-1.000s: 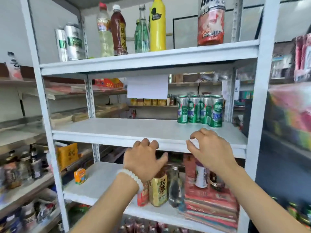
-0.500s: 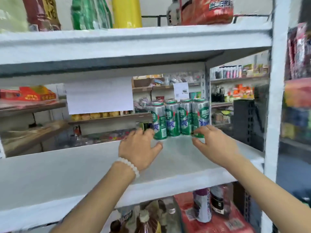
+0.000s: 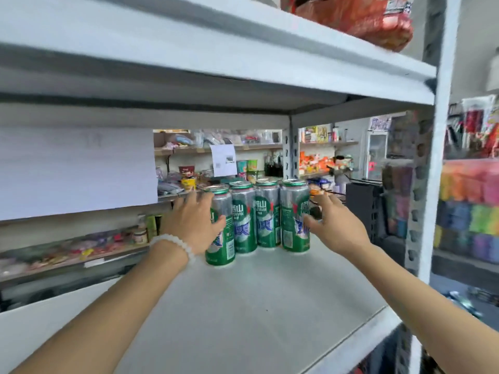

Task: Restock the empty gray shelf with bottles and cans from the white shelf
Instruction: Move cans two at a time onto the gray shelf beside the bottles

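Several green and silver cans stand in a tight row on the white shelf board [image 3: 256, 306], toward its back right. My left hand [image 3: 191, 225], with a white bead bracelet at the wrist, wraps the leftmost can [image 3: 222, 247]: thumb across its front, fingers behind it. My right hand [image 3: 334, 225] is at the right side of the rightmost can [image 3: 294, 211], fingers spread and fairly straight, thumb touching the can. The gray shelf is not in view.
The shelf board above [image 3: 216, 49] hangs low over the cans and carries a red package [image 3: 351, 17]. A white upright post [image 3: 437, 184] bounds the right side. A white paper sheet [image 3: 75, 171] hangs at the back left. Stocked shop shelves lie behind.
The view has moved in closer to the cans. Both hands advanced from the shelf's front edge to either end of the can row; the left hand has closed around the leftmost can.
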